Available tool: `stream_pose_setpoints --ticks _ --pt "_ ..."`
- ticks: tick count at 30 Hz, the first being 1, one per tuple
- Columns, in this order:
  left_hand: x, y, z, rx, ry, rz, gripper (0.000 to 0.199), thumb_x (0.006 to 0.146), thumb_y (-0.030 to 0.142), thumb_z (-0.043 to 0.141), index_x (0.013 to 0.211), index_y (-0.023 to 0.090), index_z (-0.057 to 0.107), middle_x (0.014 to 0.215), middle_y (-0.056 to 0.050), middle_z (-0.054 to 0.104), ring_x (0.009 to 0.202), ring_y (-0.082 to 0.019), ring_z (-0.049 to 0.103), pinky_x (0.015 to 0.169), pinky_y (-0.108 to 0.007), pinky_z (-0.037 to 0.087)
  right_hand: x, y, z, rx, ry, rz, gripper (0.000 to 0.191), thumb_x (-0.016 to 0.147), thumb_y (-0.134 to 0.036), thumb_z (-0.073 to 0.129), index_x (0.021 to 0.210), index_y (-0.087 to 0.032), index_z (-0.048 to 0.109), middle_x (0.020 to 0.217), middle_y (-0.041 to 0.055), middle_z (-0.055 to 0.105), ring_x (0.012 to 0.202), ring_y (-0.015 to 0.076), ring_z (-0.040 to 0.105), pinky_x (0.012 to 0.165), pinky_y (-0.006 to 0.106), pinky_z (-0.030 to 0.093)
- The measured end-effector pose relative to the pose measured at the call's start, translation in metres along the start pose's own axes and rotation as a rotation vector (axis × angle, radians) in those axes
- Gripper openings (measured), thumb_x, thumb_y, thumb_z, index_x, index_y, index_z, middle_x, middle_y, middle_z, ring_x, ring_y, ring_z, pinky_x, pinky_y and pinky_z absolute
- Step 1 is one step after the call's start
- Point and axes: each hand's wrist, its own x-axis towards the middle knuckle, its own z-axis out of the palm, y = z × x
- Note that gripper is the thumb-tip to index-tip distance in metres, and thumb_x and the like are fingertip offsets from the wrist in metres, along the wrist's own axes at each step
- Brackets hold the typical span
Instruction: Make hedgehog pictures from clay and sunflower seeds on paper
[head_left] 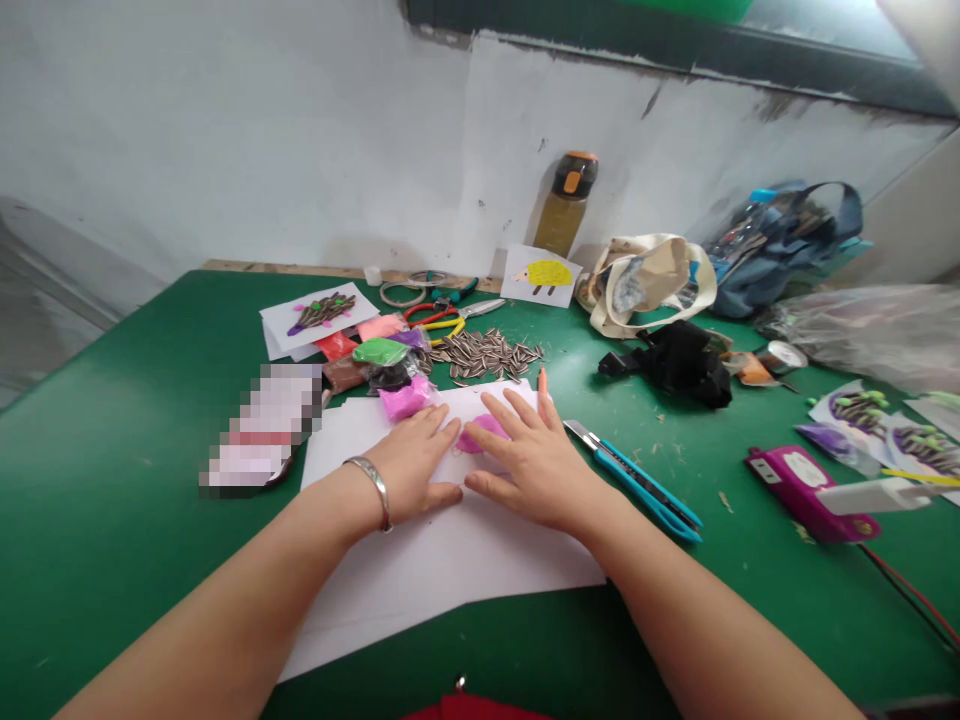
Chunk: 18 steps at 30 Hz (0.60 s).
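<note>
White sheets of paper (450, 560) lie stacked on the green table in front of me. A flat pink-purple patch, like soft clay (486, 433), sits on the top sheet. My left hand (412, 460) rests flat on the paper to the left of the patch, its fingers stretched out. My right hand (536, 455) has its fingers spread, with some of them over the patch, partly covering it. Just beyond my left fingertips is a packet of pink clay (406, 398). Beside my right hand lies a blue utility knife (637, 480) with its blade out.
Sunflower seeds (487, 355), clay packets (379, 350) and scissors (457, 318) lie behind the paper. A phone-like object (262, 425), pixelated, is at left. Along the wall stand a bottle (568, 205), a hedgehog drawing (540, 275) and bags (652, 285). A purple device (814, 490) lies right.
</note>
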Motion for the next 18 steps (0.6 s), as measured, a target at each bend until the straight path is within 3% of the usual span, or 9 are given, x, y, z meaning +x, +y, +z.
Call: stream_pose_setpoints --ticks 6,18 --pt "-0.0003 -0.0017 0.0027 -0.04 0.051 0.024 0.076 0.078 0.054 0.054 0.137 0.009 0.037 0.145 -0.023 0.035 0.134 -0.037 0.031 0.108 -0.048 0.027 0.0007 -0.0023 0.0043 -0.007 -0.038 -0.02 0.059 0.089 -0.062 0.036 0.137 -0.03 0.046 0.151 0.0071 0.032 0.139 0.037 0.021 0.109 0.064 0.001" --pt "-0.0006 0.0015 -0.0019 -0.03 -0.013 -0.016 0.079 0.078 0.05 0.059 0.139 0.005 0.035 0.147 -0.024 0.03 0.137 -0.037 0.026 0.11 -0.046 0.025 -0.0015 -0.0022 0.0003 0.016 -0.025 -0.021 0.058 0.09 -0.063 0.031 0.134 -0.03 0.049 0.148 0.008 0.036 0.138 0.0371 0.024 0.108 0.065 0.0"
